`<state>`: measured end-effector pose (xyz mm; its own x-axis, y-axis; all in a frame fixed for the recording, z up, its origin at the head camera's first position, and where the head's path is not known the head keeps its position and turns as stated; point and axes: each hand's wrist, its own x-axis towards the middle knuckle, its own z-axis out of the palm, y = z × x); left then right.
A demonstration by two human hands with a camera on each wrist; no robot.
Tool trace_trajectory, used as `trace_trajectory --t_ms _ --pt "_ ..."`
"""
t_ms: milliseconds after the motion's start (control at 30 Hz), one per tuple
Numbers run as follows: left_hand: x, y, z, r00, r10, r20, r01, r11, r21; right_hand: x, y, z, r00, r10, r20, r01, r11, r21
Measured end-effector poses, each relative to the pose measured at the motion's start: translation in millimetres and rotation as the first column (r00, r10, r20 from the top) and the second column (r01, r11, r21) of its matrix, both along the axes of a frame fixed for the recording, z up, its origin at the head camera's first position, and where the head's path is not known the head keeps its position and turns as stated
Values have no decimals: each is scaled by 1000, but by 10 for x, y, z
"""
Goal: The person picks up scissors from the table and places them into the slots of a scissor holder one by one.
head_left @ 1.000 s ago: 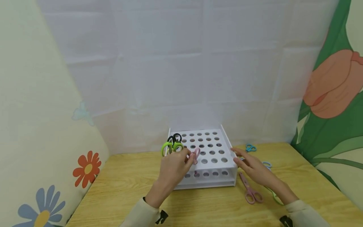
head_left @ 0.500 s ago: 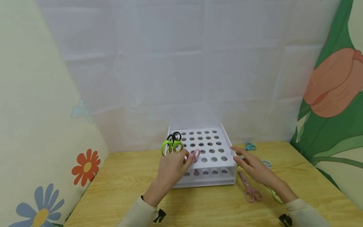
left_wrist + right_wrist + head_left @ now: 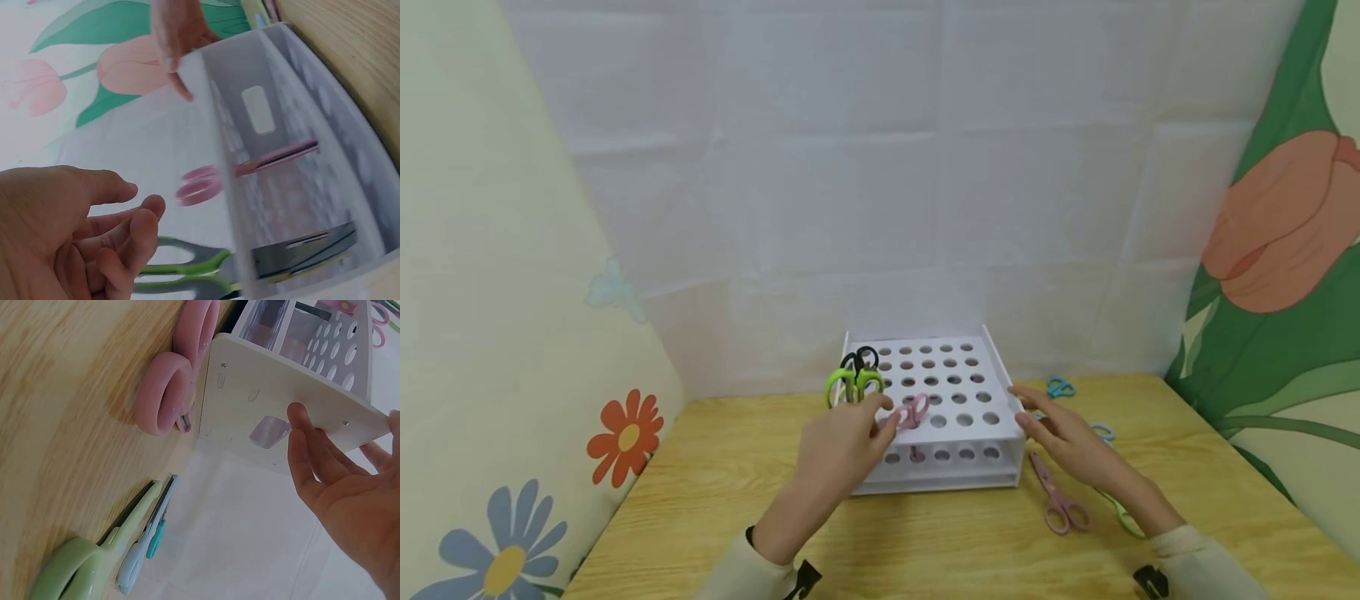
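A white rack (image 3: 1004,367) with rows of round holes stands on the table. Small pink scissors (image 3: 915,410) hang upright in a front hole, handles above the upper plate. Beside them is my left hand (image 3: 841,442), with a gap between its fingers and the handles in the left wrist view. Farther left, green-handled scissors (image 3: 851,380) and black-handled scissors (image 3: 860,360) also stand in the rack. My right hand (image 3: 1075,443) touches the rack's right side panel (image 3: 240,403) with its fingertips and holds nothing.
Right of the rack, larger pink scissors (image 3: 1052,493) lie on the wooden table (image 3: 940,550). Light green scissors (image 3: 1124,515), light blue scissors (image 3: 1102,431) and teal scissors (image 3: 1061,387) lie there too, partly behind my right hand. A white sheet (image 3: 820,208) hangs behind.
My left hand has let go of the small pink scissors and drawn slightly back to the left. They stay in their hole. My right hand keeps its place at the rack.
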<state>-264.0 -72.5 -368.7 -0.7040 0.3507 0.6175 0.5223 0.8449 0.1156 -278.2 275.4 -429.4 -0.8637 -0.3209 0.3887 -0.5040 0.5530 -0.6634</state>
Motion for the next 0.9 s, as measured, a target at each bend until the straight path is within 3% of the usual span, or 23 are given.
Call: trace_trajectory --t_ms 100,233,300,400,467,533,600,667,733,800,900 --pt "54 -138 102 990 -46 -131 56 996 70 -5 -11 4 1000 1 -2 -1 1000 1" --pt "-4 -405 211 940 -49 -338 108 982 157 -1 -18 4 1000 -1 0 1 1000 -1" --pt "-53 -542 252 927 -25 -373 105 975 196 2 -18 0 1000 -3 2 3 1000 -2" --pt "-130 -713 260 927 22 -375 73 969 237 9 -15 -6 1000 -5 2 5 1000 -4" --pt "-184 -792 236 942 34 -334 58 964 261 15 -10 -9 1000 -7 3 8 1000 -6" --pt "-237 -845 183 968 25 -249 50 955 292 21 -5 -8 1000 -9 4 10 1000 -8" --pt "-293 -881 117 991 10 -135 33 949 312 26 -2 -8 1000 -14 4 14 1000 -8" --pt "-352 -906 41 1000 -22 -4 22 943 333 27 -1 -8 1000 -16 3 16 1000 -6" --pt "-425 -928 -42 993 -73 97 34 934 356 26 -3 -8 1000 -15 0 15 1000 -3" --pt "-507 -943 -140 971 -149 188 57 905 422 22 -7 -8 1000 -13 -5 13 1000 0" --pt "-621 -949 -300 904 -295 309 74 820 568 18 -16 -7 1000 -11 -9 12 1000 2"
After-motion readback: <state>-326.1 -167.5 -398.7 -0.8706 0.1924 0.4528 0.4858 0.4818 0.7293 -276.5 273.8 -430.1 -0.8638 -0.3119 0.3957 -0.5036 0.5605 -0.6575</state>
